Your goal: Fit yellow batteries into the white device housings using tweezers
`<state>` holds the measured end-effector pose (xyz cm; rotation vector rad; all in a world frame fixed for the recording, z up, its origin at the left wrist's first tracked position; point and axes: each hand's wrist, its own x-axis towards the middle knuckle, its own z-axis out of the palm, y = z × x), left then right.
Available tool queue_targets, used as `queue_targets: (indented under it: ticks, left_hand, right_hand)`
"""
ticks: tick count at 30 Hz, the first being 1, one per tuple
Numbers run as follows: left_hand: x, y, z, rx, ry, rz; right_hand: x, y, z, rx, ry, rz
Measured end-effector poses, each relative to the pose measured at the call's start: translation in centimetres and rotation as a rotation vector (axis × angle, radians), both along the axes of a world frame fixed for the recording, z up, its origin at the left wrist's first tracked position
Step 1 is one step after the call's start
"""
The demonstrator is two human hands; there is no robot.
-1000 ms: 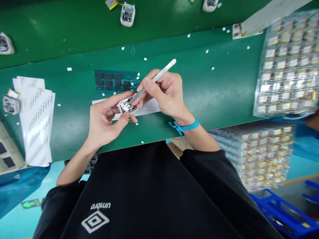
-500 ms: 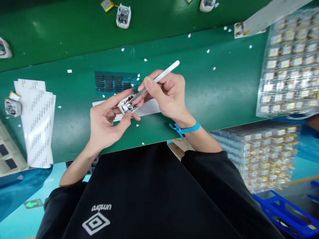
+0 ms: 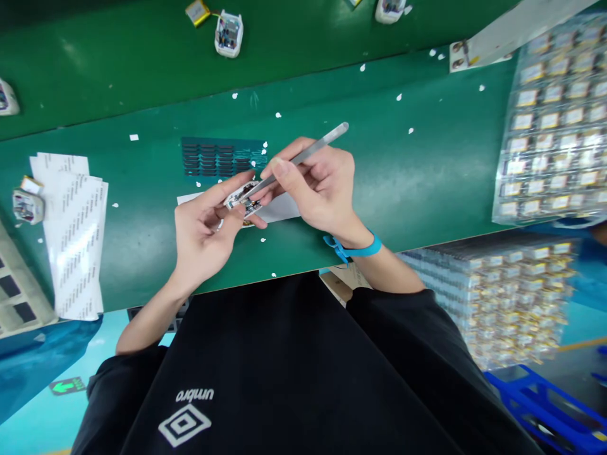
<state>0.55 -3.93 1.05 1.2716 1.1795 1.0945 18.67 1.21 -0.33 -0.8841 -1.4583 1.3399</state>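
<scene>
Between the fingers and thumb of my left hand [image 3: 203, 221] is a small white device housing [image 3: 236, 197] with its electronics exposed. My left thumb lies over part of its near side. My right hand [image 3: 315, 183] pinches a pair of metal tweezers [image 3: 320, 145], which slant down to the left. Their tips reach into the housing, and what they touch there is too small to make out. A white paper strip [image 3: 283, 209] lies on the bench under both hands. Just beyond sits a dark sheet of narrow black strips [image 3: 208, 158].
White printed sheets [image 3: 78, 246] lie at left beside another open housing [image 3: 28, 206]. More housings [image 3: 229, 35] and a yellow battery [image 3: 197, 12] sit on the far green surface. Plastic trays of batteries [image 3: 545, 139] stand at right, near a white metal post [image 3: 516, 28].
The tweezers have tipped lower at their rear end. The housing has tilted in my left hand, and my left thumb has moved further over it.
</scene>
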Motion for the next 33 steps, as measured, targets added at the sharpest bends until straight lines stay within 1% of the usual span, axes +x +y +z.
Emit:
queue_targets:
  ticks: [2, 5, 6, 8, 10, 12, 14, 15, 17, 19, 21, 23, 25, 27, 28, 30, 31, 32, 33]
  left_hand:
    - [-0.3, 0.1, -0.3, -0.030, 0.025, -0.007]
    - [-1.4, 0.5, -0.5, -0.041, 0.112, -0.021]
    - [-1.9, 0.7, -0.5, -0.029, 0.141, -0.020]
    - [-3.0, 1.4, -0.7, 0.022, 0.207, -0.021]
    - [-4.0, 2.3, -1.0, 0.141, 0.365, -0.046]
    - [-4.6, 3.2, -1.5, 0.333, 0.581, -0.110]
    - [-4.8, 3.9, -2.2, 0.481, 0.735, -0.193]
    - [-4.7, 4.2, -2.6, 0.504, 0.769, -0.228]
    - [-4.5, 4.5, -3.5, 0.465, 0.790, -0.267]
    - [-4.4, 4.6, -4.4, 0.408, 0.780, -0.271]
    - [-4.4, 4.8, -5.3, 0.401, 0.714, -0.261]
    - [-4.7, 5.3, -6.1, 0.411, 0.626, -0.256]
    - [-4.9, 5.8, -6.5, 0.402, 0.576, -0.254]
    - [-4.9, 6.1, -6.0, 0.385, 0.575, -0.265]
    - [-4.7, 6.1, -5.4, 0.385, 0.582, -0.281]
    - [-4.2, 5.7, -3.5, 0.405, 0.580, -0.339]
    - [-3.8, 5.3, -2.4, 0.415, 0.562, -0.348]
    - [-3.5, 4.9, -1.4, 0.417, 0.528, -0.333]
    - [-3.2, 4.5, -0.6, 0.404, 0.467, -0.263]
  right_hand:
    - [0.2, 0.2, 0.1, 0.077, 0.033, -0.024]
    - [1.0, 1.1, -0.2, 0.184, 0.024, -0.151]
    - [1.3, 1.5, -0.4, 0.234, -0.022, -0.191]
    - [1.9, 2.3, -0.9, 0.346, -0.189, -0.204]
    - [2.3, 2.9, -1.5, 0.411, -0.372, -0.158]
    - [2.4, 3.1, -2.2, 0.404, -0.504, -0.107]
    - [2.3, 3.3, -2.9, 0.397, -0.575, -0.057]
    - [2.3, 3.4, -3.3, 0.405, -0.591, -0.033]
    - [2.3, 3.5, -4.0, 0.430, -0.607, -0.004]
    - [2.3, 3.5, -4.5, 0.446, -0.622, -0.004]
    - [2.1, 3.4, -4.9, 0.484, -0.651, -0.013]
    - [1.9, 3.0, -5.3, 0.561, -0.698, -0.021]
    - [1.8, 2.7, -5.7, 0.647, -0.748, -0.028]
    - [1.8, 2.6, -6.1, 0.708, -0.766, -0.049]
    - [1.9, 2.6, -6.2, 0.730, -0.761, -0.066]
    - [2.2, 2.7, -6.2, 0.773, -0.733, -0.115]
    - [2.4, 2.8, -6.2, 0.797, -0.718, -0.145]
    - [2.5, 2.9, -6.1, 0.824, -0.708, -0.175]
    - [2.5, 2.9, -5.9, 0.850, -0.703, -0.204]
